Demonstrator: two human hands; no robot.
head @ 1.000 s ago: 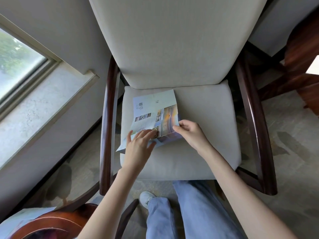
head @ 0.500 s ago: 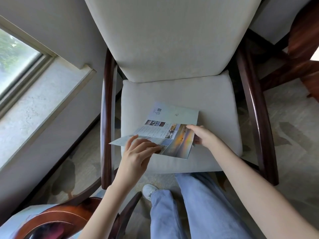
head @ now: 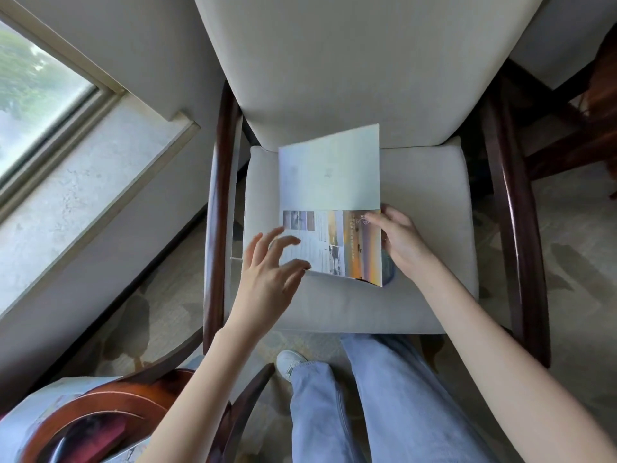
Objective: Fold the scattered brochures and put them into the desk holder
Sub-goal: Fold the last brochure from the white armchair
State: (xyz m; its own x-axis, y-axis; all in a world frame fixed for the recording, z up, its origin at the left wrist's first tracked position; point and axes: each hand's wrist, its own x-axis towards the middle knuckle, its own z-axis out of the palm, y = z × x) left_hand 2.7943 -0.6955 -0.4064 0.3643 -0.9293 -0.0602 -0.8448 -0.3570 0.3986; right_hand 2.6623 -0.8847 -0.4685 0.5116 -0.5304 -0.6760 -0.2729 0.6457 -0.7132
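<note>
A brochure (head: 329,182) lies over the seat cushion (head: 424,182) of a cream armchair. Its far part is pale blue; the near panel, printed with photos and an orange sunset, is bent up toward me along a crease. My right hand (head: 402,242) pinches the right edge of that near panel at the crease. My left hand (head: 270,272) hovers at the panel's left edge with fingers spread, thumb touching its lower corner. No desk holder is in view.
Dark wooden armrests (head: 220,208) flank the seat on both sides. A window ledge (head: 80,175) runs along the left. A round wooden table (head: 100,416) with more paper (head: 36,406) on it sits at bottom left. My legs in jeans stand before the chair.
The brochure has been turned from slanted to square with the seat and pushed farther back. My left hand has lifted off it and spread its fingers. My right hand kept hold of the right edge.
</note>
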